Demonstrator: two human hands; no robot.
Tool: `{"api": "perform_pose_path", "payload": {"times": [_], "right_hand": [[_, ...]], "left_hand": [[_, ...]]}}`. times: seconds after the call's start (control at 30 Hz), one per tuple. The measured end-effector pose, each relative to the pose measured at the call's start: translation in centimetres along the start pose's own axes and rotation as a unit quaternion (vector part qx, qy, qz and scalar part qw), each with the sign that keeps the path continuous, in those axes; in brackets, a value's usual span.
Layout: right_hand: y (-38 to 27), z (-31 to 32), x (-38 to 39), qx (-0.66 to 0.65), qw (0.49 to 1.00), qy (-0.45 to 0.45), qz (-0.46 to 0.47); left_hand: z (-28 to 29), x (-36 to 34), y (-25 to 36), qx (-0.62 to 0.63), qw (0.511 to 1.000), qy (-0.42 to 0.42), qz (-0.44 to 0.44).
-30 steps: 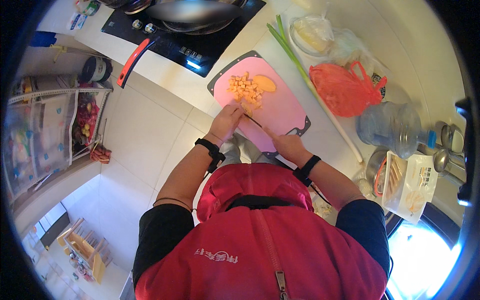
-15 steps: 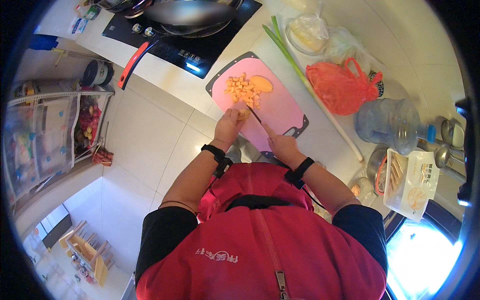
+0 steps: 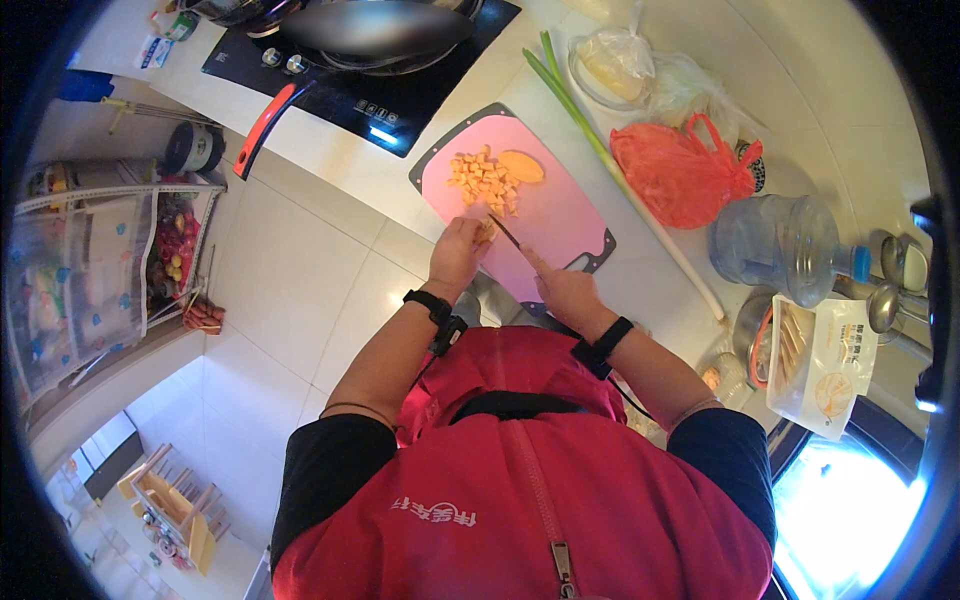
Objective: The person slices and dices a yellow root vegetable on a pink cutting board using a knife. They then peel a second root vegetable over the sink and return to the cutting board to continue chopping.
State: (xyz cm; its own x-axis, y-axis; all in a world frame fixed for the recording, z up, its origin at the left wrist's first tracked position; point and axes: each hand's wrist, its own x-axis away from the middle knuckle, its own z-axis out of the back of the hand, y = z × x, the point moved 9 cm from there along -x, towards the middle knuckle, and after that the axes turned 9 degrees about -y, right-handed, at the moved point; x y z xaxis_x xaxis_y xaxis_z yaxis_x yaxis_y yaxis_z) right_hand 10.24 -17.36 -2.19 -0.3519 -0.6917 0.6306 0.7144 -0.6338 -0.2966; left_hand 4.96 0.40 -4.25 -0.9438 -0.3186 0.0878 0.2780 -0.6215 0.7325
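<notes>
**Cutting partly done**

Over the pink board (image 3: 562, 222), the right hand (image 3: 570, 298) grips a knife (image 3: 508, 233); to its left, the left hand (image 3: 459, 252) holds an orange piece (image 3: 487, 231) beside the blade. Farther off lie finished cubes (image 3: 484, 180), with one broad slice (image 3: 523, 167) undiced at their right.

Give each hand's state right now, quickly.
Left hand: closed on an orange food piece at the cutting board.
Right hand: closed around a knife.
</notes>
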Motion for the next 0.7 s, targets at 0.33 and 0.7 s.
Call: {"api": "perform_pose_path", "payload": {"times": [0.33, 0.7], "right_hand": [[-0.8, -2.0, -2.2, -0.005, 0.999, 0.041, 0.023], [-0.1, -1.9, -1.8, -0.004, 0.999, -0.014, -0.052]], "left_hand": [[-0.4, 0.0, -0.5, 0.019, 0.999, -0.036, -0.016], [0.6, 0.3, 0.1, 0.018, 0.999, 0.002, -0.037]]}}
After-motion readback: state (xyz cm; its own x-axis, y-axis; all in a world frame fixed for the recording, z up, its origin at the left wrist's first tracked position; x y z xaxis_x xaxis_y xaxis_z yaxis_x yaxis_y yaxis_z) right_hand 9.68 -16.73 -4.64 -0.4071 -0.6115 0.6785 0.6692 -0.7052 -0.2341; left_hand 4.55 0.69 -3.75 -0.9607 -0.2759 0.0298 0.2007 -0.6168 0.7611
